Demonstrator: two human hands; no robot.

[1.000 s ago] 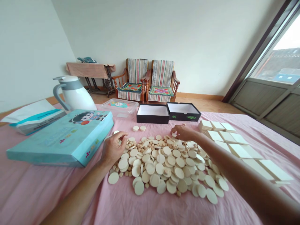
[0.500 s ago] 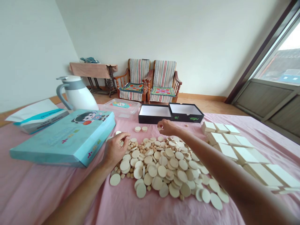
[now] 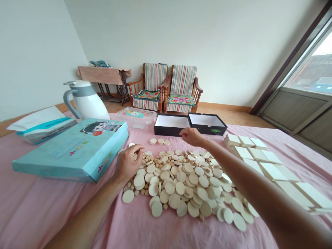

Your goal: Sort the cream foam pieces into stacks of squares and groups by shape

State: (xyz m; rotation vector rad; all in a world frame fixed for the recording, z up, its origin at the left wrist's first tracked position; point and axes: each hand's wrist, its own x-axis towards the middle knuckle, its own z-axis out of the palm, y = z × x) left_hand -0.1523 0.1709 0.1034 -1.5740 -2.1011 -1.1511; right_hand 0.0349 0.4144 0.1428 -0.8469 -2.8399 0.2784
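A heap of pale wooden discs mixed with small wooden beads lies on the pink cloth. My left hand rests at the heap's left edge, fingers and thumb pinched together; what they hold is hidden. My right hand hovers beyond the heap, just in front of the two black boxes, fingers loosely stretched and nothing in them. A short row of three separate discs lies to the left of that hand.
A flat blue box lies left of the heap, with a white jug and a white packet behind it. A clear plastic tub stands by the black boxes. Rows of white rectangular tiles lie at the right. Two wooden chairs stand by the far wall.
My right hand moved from the heap's far edge leftward and away, toward the black boxes. The separate row grew from two discs to three. My left hand stayed put.
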